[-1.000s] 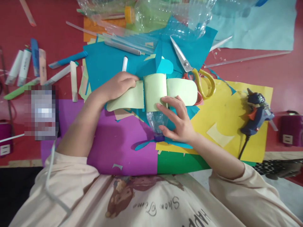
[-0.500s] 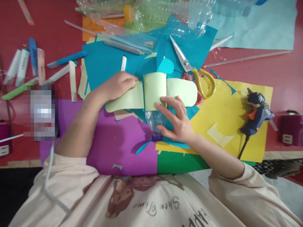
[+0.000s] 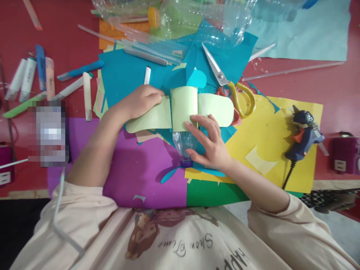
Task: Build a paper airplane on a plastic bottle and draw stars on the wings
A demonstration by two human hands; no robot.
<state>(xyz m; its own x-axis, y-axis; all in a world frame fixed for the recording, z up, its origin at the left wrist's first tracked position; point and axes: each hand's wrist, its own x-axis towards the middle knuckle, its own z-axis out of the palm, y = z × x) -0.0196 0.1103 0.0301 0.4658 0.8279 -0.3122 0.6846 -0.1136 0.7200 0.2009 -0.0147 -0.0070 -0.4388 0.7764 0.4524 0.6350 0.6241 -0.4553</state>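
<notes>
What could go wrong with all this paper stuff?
The light green flap under the left hand might crease if pressed hard. The scissors lie close by and could poke someone reaching past. The glue gun could burn you if it's hot; I can't tell.

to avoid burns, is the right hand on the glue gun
No, the right hand touches the wrapped bottle, while the glue gun lies apart on yellow paper.

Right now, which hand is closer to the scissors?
Right. The right hand, on the bottle, is close to the scissors, below and left in view; the left hand is farther left, on a green paper flap.
</notes>
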